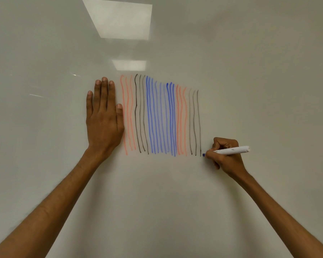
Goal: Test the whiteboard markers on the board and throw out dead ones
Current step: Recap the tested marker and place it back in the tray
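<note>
The whiteboard (250, 81) fills the whole view. Across its middle run several vertical test strokes (160, 116): orange, black, blue, orange again, then faint black at the right. My right hand (225, 155) grips a white marker (233, 150) with a blue tip, uncapped. The tip touches the board just right of the bottom end of the last faint black stroke. No blue line shows beside it. My left hand (103, 116) presses flat on the board, fingers straight, just left of the first orange stroke.
Two ceiling lights (119, 19) reflect in the board's glossy upper part. No tray, bin or other markers are in view. Bare board lies to the right of the strokes and below them.
</note>
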